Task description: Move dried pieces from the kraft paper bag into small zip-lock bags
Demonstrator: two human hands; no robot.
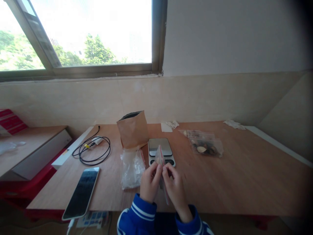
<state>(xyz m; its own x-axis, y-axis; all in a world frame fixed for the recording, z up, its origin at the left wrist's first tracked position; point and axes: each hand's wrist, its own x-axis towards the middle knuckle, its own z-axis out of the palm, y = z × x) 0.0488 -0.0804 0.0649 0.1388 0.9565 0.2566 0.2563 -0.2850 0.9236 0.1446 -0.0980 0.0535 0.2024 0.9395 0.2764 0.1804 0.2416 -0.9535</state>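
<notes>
Both my hands pinch a clear zip bag [159, 154] with a red seal line, held on edge in front of the scale. My left hand [149, 182] grips one side of it and my right hand [174, 186] the other, fingers closed near the seal. What lies inside this bag is mostly hidden by my fingers. Just beyond is a kitchen scale [160, 147] with a metal plate, its front partly covered by the bag. Left of my hands lies a stack of clear plastic bags [132, 171]. Behind the stack a brown paper pouch [134, 130] stands with its top open.
Filled zip bags [206, 147] with dark and pale pieces lie at the right. A phone [81, 192] overhangs the front left edge, plugged into a white cable. A coiled black cable [94, 160] lies behind it. Crumpled tissue [173, 124] sits near the wall.
</notes>
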